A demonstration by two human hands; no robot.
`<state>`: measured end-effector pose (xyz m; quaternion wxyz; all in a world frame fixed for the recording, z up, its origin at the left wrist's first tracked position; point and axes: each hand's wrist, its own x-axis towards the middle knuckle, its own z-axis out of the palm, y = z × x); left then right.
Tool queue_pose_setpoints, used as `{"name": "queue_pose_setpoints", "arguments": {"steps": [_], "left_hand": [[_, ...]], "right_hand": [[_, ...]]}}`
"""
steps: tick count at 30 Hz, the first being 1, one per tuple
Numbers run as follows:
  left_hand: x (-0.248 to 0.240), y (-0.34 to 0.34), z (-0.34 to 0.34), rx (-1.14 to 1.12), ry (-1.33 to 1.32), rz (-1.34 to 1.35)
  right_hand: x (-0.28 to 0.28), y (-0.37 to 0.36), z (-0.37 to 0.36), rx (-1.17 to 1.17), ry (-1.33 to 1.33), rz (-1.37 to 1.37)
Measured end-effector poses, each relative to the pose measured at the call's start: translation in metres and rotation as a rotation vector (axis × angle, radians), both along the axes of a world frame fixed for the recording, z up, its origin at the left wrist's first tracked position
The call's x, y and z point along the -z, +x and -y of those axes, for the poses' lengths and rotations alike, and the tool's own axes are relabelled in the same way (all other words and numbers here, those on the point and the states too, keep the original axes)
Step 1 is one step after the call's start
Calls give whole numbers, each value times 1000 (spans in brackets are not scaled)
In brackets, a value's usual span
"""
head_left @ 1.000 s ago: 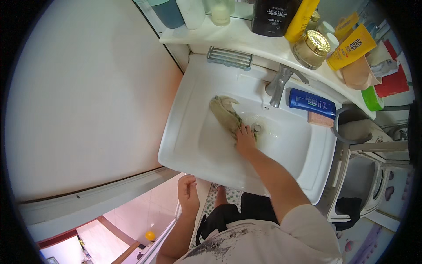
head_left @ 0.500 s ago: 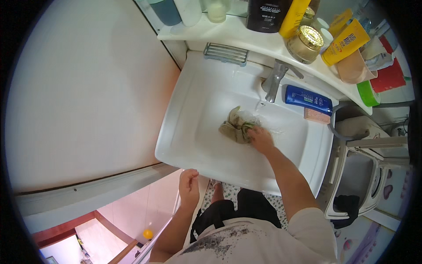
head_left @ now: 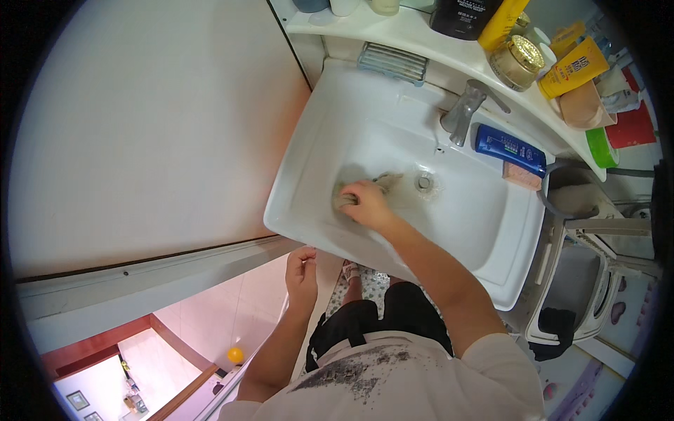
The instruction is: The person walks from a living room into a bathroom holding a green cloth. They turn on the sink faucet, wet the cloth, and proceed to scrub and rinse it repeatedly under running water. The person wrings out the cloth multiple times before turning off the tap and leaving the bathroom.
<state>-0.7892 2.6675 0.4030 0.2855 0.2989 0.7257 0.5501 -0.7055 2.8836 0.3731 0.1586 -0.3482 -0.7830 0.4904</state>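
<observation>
A white sink basin [head_left: 456, 231] fills the middle of the view. Inside it, toward the left, my right hand [head_left: 366, 202] is closed on a wet, greyish-green cloth [head_left: 386, 183]. Part of the cloth is hidden under my fingers, and a loose end trails toward the drain [head_left: 423, 182]. My left hand [head_left: 302, 277] hangs off the basin's front left edge, fingers curled in with nothing visible in them. Beyond the drain stands a grey metal faucet [head_left: 463, 116]. Right of the faucet, a blue bottle [head_left: 510, 149] lies on the rim beside a pink sponge-like block [head_left: 521, 175].
Above the basin runs a white shelf [head_left: 414, 31] crowded with a black bottle [head_left: 465, 15], a gold-lidded jar [head_left: 517, 62] and a yellow tube [head_left: 573, 68]. A slatted soap rack [head_left: 393, 62] sits at the back rim. At right is a white plastic stand [head_left: 562, 281] with dark cloth [head_left: 556, 330].
My right hand has moved left across the basin with the cloth, uncovering the drain. My left hand stays curled near the front edge. The whole view has shifted slightly.
</observation>
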Motion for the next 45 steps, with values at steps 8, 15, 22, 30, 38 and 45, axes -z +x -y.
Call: {"name": "queue_pose_setpoints", "arguments": {"steps": [8, 15, 22, 30, 38, 45], "left_hand": [[0, -7, 0, -3, 17, 7], [0, -13, 0, 38, 36, 52], [6, -14, -7, 26, 69, 68], [-11, -11, -9, 25, 106, 20], [6, -10, 6, -6, 46, 95], [-13, -13, -1, 10, 97, -2]], "right_hand": [[2, -30, 46, -307, 319, 280], [16, 73, 29, -426, 76, 226], [0, 43, 37, -335, 74, 380], [8, 26, 27, -352, -91, 453], [0, -4, 34, -283, -63, 542], [6, 27, 30, -314, -125, 524]]}}
